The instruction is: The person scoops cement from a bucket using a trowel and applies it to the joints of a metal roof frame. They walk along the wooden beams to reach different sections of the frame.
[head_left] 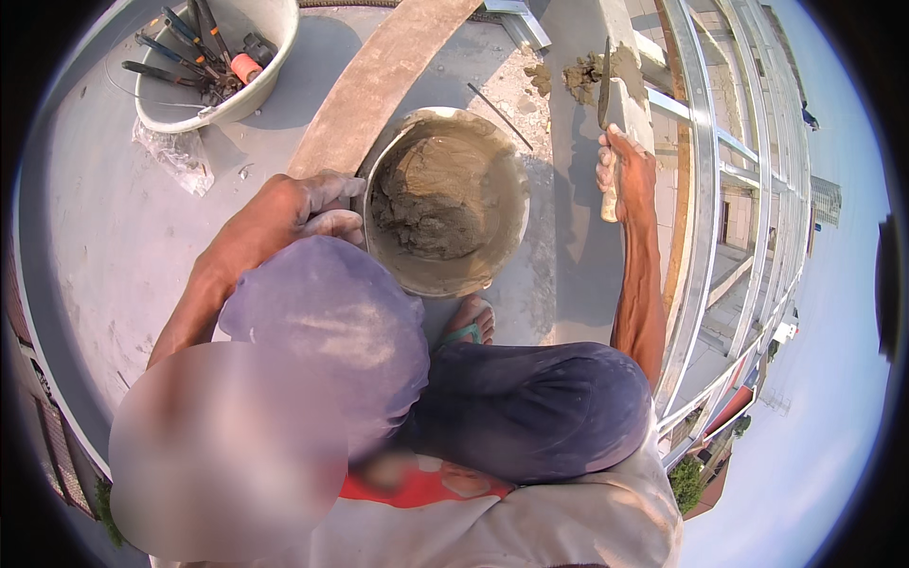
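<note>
My right hand [627, 175] is closed around the pale handle of a trowel [609, 203]. Its blade, seen nearly edge-on, points away from me beside a narrow pale ledge. Wet mortar [581, 78] lies in clumps left of the blade, and some is on the ledge. At the middle, a round bucket [522, 222] holds a heap of grey-brown mortar [431, 194] with a smeared inner wall. My left hand [327, 206] grips the bucket's left edge between thumb and fingers; the exact hold is partly hidden. Pale dust coats its fingers.
A pale tub [275, 80] of pliers-like tools and an orange-red spool stands far left, beside clear plastic [175, 159]. A board [379, 80] runs behind the bucket. A thin dark rod [500, 116] lies right of it. Metal framing [705, 189] borders a drop at right.
</note>
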A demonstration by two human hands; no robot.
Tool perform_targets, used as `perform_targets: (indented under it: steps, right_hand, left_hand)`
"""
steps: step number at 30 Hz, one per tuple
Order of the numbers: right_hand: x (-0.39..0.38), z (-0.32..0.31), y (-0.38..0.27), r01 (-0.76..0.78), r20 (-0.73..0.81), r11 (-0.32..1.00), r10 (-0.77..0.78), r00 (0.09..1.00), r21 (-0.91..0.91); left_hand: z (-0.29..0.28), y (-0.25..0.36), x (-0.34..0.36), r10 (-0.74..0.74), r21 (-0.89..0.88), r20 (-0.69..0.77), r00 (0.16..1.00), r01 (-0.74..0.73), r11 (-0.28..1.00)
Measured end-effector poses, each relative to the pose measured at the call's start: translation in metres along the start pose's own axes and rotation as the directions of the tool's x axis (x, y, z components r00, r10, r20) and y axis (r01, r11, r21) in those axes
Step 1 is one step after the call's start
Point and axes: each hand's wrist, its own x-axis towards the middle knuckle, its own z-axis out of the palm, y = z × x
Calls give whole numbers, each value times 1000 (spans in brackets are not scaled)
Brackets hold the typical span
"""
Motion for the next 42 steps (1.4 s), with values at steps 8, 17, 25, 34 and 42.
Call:
perform_targets:
  steps: [8, 17, 25, 34, 42]
  right_hand:
    - [-138, 13, -22, 203, 201, 696, -86, 976, -689]
    - [-144, 54, -8, 426, 423, 65, -54, 905, -903]
    - [-121, 102, 57, 560, 613, 434, -23, 790, -706]
    - [-156, 78, 39, 603, 554, 126, -285, 782, -787]
    - [-130, 78, 21, 500, 548, 315, 81, 833, -807]
  left_hand:
    - [22, -45, 10, 387, 499, -558, 734, -76, 863]
    - [31, -41, 28, 175, 444, -450, 876, 49, 895]
    - [30, -40, 28, 160, 494, -453, 877, 97, 864]
    - [28, -48, 24, 177, 491, -461, 870, 84, 867]
    - [33, -40, 28, 172, 491, -464, 869, 91, 866]
